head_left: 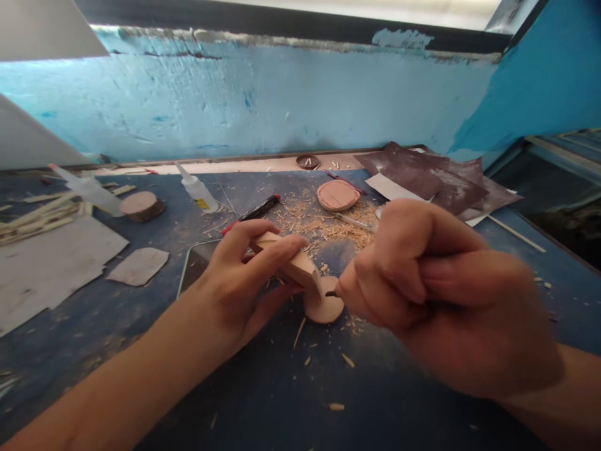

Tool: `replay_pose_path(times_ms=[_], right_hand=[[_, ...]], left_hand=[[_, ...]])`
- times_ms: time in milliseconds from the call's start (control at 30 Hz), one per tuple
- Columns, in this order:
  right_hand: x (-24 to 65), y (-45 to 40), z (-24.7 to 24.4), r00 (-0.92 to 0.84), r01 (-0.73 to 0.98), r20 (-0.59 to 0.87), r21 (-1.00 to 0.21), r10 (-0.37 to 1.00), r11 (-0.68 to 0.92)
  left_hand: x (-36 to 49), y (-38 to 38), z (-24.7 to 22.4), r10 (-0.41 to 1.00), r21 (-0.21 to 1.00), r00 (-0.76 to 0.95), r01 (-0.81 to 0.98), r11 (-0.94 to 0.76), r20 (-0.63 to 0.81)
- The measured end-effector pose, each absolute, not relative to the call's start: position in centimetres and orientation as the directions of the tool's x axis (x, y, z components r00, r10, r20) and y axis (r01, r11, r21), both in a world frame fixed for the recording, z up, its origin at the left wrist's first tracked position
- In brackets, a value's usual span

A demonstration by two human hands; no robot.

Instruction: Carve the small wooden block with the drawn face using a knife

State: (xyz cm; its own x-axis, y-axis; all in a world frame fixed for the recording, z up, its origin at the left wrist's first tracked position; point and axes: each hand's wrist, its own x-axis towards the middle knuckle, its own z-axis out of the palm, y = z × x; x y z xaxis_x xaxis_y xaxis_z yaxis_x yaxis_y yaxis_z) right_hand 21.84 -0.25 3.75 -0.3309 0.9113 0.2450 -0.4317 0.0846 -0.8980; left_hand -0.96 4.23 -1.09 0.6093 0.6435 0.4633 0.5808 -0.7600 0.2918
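My left hand (pixel 248 282) is wrapped round a pale carved wooden piece (pixel 297 266), thumb and fingers on its sides. The piece slants down to a wide rounded end low over the table. My right hand (pixel 436 294) is closed in a fist just to the right. A short dark tip (pixel 331 293) shows at its fingers and touches or nearly touches the rounded end. The rest of what this hand holds is hidden in the fist.
Wood shavings (pixel 310 219) lie behind the hands, near a round wooden disc (pixel 337 195) and a marker (pixel 256 212). Glue bottles (pixel 200 193), a wood slice (pixel 141 205) and flat sheets (pixel 56 263) are left. Sandpaper (pixel 436 178) is back right. A phone-like object (pixel 195 266) lies under the left hand.
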Motion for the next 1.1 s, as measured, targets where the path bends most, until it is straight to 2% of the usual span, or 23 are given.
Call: replay_pose_path(times_ms=[133, 267, 367, 500, 667, 867, 1100], right_hand=[[21.7, -0.1, 3.4, -0.33, -0.458, 0.298, -0.88, 0.896, 0.124], [21.4, 0.2, 3.3, -0.317, -0.532, 0.231, -0.847, 0.92, 0.03], [21.4, 0.4, 3.2, -0.342, -0.52, 0.255, -0.853, 0.905, 0.043], [21.4, 0.2, 4.1, -0.312, -0.481, 0.182, -0.877, 0.932, 0.01], [21.3, 0.0, 5.0, -0.292, -0.495, 0.179, -0.869, 0.939, 0.012], [20.8, 0.1, 4.6, -0.289, -0.513, 0.178, -0.859, 0.941, 0.004], [20.4, 0.2, 2.6, -0.239, -0.547, 0.207, -0.836, 0.949, 0.045]], left_hand=[[-0.9, 4.4, -1.2, 0.634, 0.273, 0.616, 0.581, -0.767, 0.467], [-0.8, 4.5, -1.4, 0.624, 0.263, 0.613, 0.579, -0.772, 0.485], [-0.8, 4.6, -1.3, 0.614, 0.273, 0.614, 0.561, -0.781, 0.495], [-0.9, 4.6, -1.2, 0.626, 0.296, 0.619, 0.558, -0.775, 0.474], [-1.0, 4.6, -1.1, 0.633, 0.286, 0.633, 0.569, -0.771, 0.446], [-1.0, 4.7, -1.2, 0.612, 0.244, 0.653, 0.569, -0.785, 0.447], [-0.7, 4.7, -1.6, 0.589, 0.178, 0.62, 0.595, -0.784, 0.519]])
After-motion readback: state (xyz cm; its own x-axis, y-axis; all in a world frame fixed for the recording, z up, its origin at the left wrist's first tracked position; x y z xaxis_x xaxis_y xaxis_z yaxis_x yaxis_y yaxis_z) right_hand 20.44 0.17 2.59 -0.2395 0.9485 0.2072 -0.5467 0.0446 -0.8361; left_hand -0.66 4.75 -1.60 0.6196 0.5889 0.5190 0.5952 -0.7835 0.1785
